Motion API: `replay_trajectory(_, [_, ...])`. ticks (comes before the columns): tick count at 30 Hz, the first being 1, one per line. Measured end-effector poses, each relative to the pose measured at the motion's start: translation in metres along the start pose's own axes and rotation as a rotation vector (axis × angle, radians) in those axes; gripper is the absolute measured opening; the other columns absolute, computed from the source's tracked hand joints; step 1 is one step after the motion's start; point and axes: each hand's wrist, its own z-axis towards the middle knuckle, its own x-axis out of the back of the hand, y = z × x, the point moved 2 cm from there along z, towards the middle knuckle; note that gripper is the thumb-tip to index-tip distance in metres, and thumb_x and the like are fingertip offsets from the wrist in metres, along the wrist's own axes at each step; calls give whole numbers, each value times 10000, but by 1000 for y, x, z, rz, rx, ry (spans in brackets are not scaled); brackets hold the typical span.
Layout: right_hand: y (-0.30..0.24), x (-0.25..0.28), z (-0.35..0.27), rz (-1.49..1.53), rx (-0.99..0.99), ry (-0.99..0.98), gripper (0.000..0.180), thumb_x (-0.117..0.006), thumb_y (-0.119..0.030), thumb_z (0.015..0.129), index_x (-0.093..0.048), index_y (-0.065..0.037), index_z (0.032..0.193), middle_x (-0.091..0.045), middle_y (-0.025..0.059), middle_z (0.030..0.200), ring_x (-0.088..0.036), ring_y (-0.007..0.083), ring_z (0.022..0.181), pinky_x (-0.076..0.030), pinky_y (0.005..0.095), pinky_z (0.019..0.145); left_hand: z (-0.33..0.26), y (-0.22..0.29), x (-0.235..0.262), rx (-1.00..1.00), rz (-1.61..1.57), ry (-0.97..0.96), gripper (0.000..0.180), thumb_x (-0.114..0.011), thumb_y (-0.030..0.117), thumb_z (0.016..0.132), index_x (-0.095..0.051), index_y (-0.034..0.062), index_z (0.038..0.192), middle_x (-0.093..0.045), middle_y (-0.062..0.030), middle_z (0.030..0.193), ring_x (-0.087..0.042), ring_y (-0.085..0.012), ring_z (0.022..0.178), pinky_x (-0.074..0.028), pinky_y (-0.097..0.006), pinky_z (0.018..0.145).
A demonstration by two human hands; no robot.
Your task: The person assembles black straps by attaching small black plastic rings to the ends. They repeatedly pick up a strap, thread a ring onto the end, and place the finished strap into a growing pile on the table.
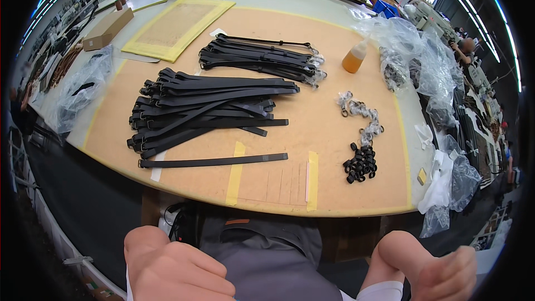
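My left hand (186, 272) is closed in a fist at the bottom edge, in front of my lap and off the table; nothing shows sticking out of it. Out at the lower right, my right hand (447, 276) is raised with curled fingers, also with nothing visible in it. One black strap (214, 160) with a buckle at its left end lies alone near the table's front edge. Behind it is a loose pile of black buckled straps (209, 103). Farther back, thinner black straps (259, 56) lie bundled, with clear wrapping at their right ends.
Small black loops (359, 164) are heaped at the right, below a string of plastic-wrapped rings (368, 120). A bottle of amber liquid (354, 58) stands behind them. Yellow tape (236, 173) marks the board. A yellow-edged panel (177, 29), carton (108, 28) and plastic bags (429, 61) lie around.
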Motion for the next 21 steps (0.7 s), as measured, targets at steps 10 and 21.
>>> replay_trajectory(10, [25,-34,0,277,-71,-62,101,-696,-98,678,-666,-48,760,-587,2,595,-529,95,444,-313,218,456,0,17,8,-50,276,-1,151,-688,60,584,-573,-17,646,-530,-72,606,-466,-163,448,-277,-274,407])
replay_trajectory(21, [29,-51,-8,422,120,170,136,-608,9,808,-619,-123,775,-601,-33,683,-565,87,496,-325,232,444,-17,-30,16,-133,-228,-45,395,-578,202,978,-569,4,636,-523,-79,611,-467,-164,455,-301,-281,402])
